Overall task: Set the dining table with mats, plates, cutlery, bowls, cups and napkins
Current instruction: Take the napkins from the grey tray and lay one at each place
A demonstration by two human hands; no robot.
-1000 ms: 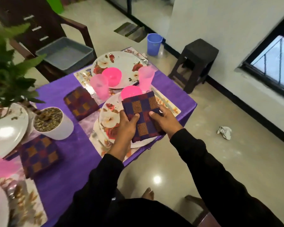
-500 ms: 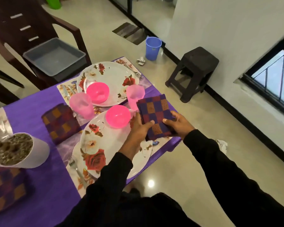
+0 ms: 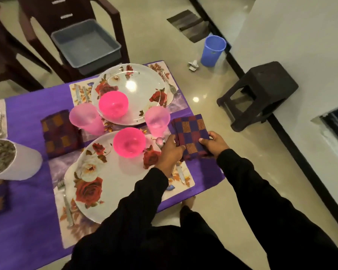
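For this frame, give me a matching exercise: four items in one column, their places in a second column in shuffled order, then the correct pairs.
Items
1. checked napkin
2. grey tub
3. blue cup
4. near pink bowl

Places
A. on the floor by the wall
B. on the near floral plate
C. held by both hands at the table's right edge
D. on the seat of the dark chair

Pairs: 1-C, 2-D, 3-A, 4-B
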